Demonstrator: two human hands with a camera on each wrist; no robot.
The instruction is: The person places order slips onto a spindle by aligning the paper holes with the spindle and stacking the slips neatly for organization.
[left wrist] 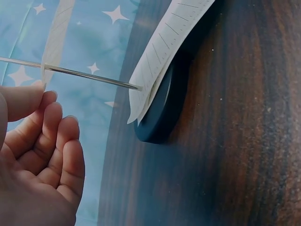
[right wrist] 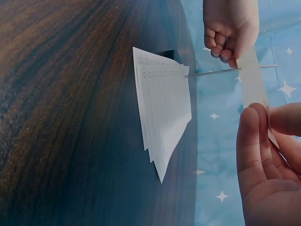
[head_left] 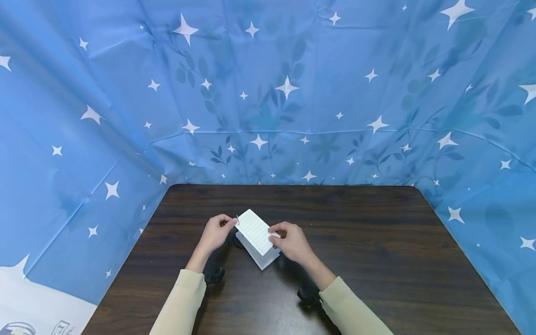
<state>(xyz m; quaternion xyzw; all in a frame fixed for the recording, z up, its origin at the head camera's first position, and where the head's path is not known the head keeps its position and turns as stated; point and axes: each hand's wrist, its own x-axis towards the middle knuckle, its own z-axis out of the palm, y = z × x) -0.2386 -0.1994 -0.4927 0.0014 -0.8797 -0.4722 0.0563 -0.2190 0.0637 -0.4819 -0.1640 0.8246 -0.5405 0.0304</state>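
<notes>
A metal bill spike [left wrist: 101,77] rises from a round black base [left wrist: 162,115]. Several lined paper slips [right wrist: 162,103] are threaded low on it, one over another and slightly fanned. Higher up, another lined slip [head_left: 251,231] has the spike passing through it near one corner. My left hand [head_left: 215,234] pinches that slip by the corner close to the spike, its other fingers curled in the left wrist view. At the slip's opposite end, my right hand [head_left: 293,243] pinches it between thumb and fingers. The slips below partly cover the base.
The dark wood table [head_left: 377,260] stretches around the spike on all sides. Behind and to the left hangs a blue cloth [head_left: 310,107] with white stars. Black wrist cameras [head_left: 309,295] sit under both forearms, close to the tabletop.
</notes>
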